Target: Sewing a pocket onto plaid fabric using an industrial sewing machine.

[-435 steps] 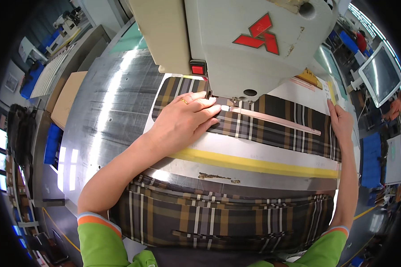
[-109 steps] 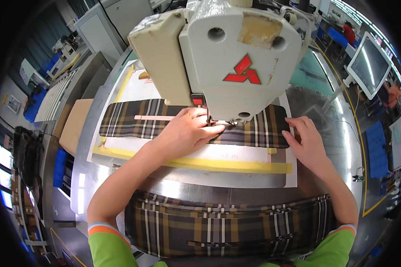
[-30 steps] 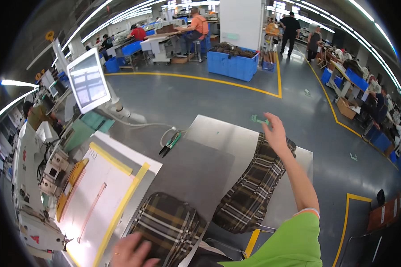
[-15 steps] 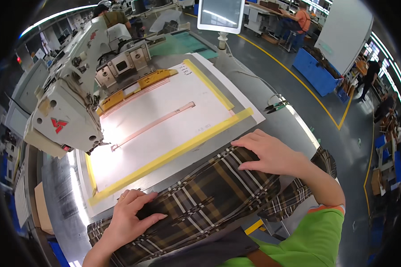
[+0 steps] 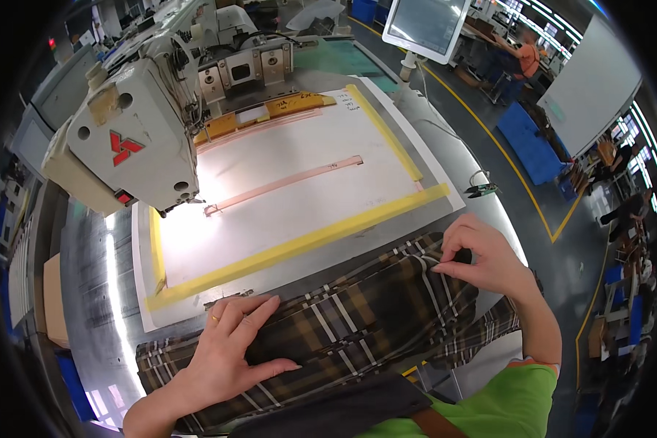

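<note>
Since the earlier frame, the right hand [image 5: 485, 255] has closed its thumb and fingertips on the plaid cloth [image 5: 350, 314], and the pinched right end is now raised in a fold. The left hand [image 5: 226, 354], thumb spread wide from the fingers, lies on the cloth's left part, gripping nothing. The cloth stretches between both hands along the near edge of the surface [image 5: 87, 270], before the yellow-taped white sheet [image 5: 285, 190].

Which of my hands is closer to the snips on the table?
Right. Your right hand, pinching plaid fabric, is just below the snips in view; your left hand is farther away, to their lower left.
</note>
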The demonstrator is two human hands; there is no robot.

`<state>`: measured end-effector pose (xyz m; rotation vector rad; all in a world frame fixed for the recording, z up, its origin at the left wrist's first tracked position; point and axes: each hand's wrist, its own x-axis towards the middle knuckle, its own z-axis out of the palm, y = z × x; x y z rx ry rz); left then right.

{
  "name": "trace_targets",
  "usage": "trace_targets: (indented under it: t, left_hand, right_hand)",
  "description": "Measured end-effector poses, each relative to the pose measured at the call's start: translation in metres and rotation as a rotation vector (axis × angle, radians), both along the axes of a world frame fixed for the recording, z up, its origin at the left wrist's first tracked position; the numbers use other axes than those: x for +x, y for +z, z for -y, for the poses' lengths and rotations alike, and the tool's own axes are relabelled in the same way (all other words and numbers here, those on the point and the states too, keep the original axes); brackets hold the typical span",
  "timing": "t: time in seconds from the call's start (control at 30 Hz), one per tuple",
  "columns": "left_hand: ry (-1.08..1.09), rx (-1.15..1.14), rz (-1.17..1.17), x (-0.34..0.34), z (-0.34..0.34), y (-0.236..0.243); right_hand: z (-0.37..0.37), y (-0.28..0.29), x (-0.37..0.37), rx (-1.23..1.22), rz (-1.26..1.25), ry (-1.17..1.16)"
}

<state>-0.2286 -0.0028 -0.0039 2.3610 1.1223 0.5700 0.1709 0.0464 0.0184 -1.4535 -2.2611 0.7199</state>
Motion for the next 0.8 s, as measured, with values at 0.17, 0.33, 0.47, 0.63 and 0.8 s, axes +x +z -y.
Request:
trace_targets:
  t: [0.17,0.33,0.47,0.63,0.8]
  left_hand:
    - [0.021,-0.048,-0.010,-0.002,0.001,-0.002]
    - [0.022,0.005,-0.026,-0.002,0.001,-0.004]
    - [0.049,0.044,-0.007,-0.008,0.007,-0.008]
    - [0.098,0.092,0.059,-0.025,0.012,-0.007]
    - [0.198,0.004,0.072,-0.051,0.020,0.000]
  right_hand:
    - [0.002,-0.003,0.002,0.248,0.024,0.111]
    - [0.002,-0.006,-0.002,0.222,0.010,0.179]
    - [-0.001,0.010,0.005,0.371,-0.271,-0.043]
    - [-0.011,-0.015,-0.002,0.184,-0.231,-0.064]
    - [-0.018,-0.024,0.001,0.022,-0.415,-0.303]
